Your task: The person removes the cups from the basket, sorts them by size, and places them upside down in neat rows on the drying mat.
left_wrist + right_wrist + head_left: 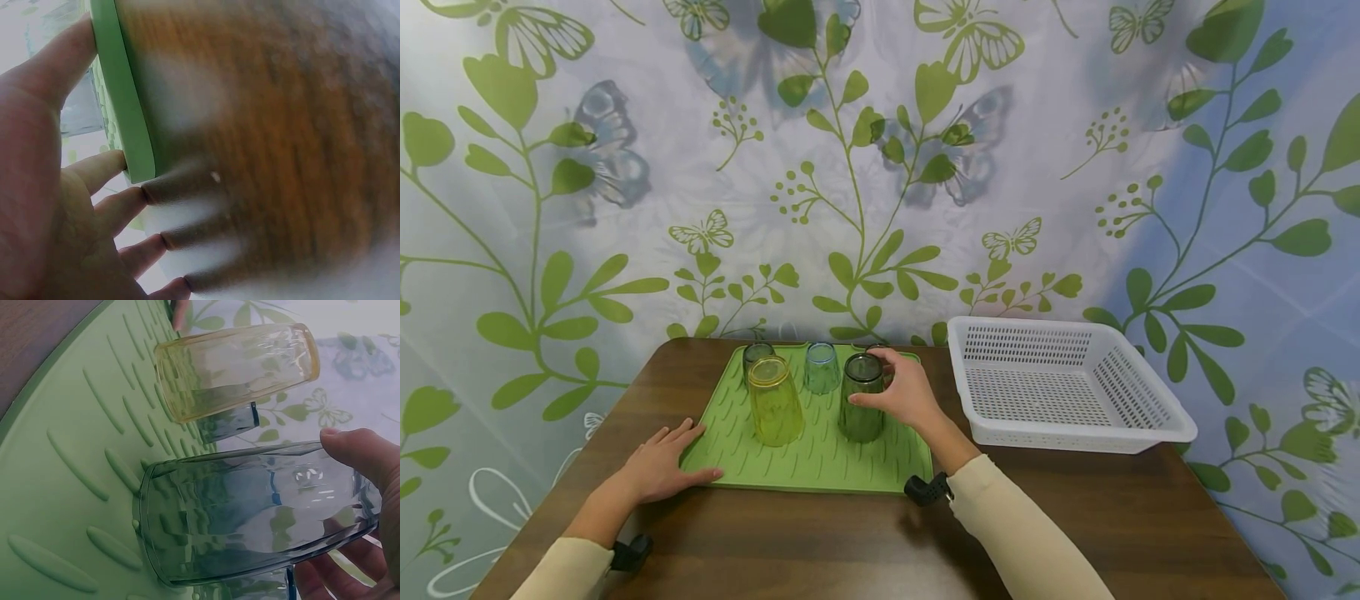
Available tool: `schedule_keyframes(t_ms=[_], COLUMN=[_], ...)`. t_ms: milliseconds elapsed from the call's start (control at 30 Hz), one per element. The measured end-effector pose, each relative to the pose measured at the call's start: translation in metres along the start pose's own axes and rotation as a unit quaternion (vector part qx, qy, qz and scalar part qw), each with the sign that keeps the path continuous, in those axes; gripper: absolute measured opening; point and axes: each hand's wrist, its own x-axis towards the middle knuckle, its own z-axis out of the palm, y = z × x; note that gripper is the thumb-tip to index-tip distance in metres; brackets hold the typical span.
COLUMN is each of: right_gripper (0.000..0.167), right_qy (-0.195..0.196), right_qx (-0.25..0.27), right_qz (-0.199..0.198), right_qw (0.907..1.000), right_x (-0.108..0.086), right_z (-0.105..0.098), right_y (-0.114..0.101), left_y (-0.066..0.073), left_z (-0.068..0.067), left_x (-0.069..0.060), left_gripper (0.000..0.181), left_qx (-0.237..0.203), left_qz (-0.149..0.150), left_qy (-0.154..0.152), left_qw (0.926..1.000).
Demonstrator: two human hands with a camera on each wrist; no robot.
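My right hand (902, 387) grips the upper part of a tall grey-green drinking glass (861, 417), thumb on one side and fingers on the other. This glass (250, 512) stands on a green drying mat (820, 475), apparently upside down. A tall yellow glass (777, 408) stands to its left. Behind them are a small dark glass (752, 358), a small blue glass (822, 371) and another small glass (874, 348), mostly hidden by my right hand. My left hand (655, 467), fingers spread, rests at the mat's left edge, the thumb touching its front left corner.
A white perforated plastic basket (1075, 435) sits at the right of the brown wooden table (820, 542), beside the mat. Behind the table hangs a curtain (865, 167) with leaf and butterfly prints.
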Motion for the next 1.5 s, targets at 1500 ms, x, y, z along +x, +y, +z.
schedule_keyframes(t_ms=[1500], right_gripper=[0.085], right_qy=[0.005], right_qx=[0.003], right_qz=[0.006], right_qw=[1.0], right_x=[-0.0059], right_z=[0.0058], right_y=[0.0026], left_y=[-0.0015], left_z=[0.0012], left_x=[0.0006], left_gripper=[0.099], left_qx=[-0.008], left_qz=[-0.004], left_qy=[-0.009], left_qw=[0.9999])
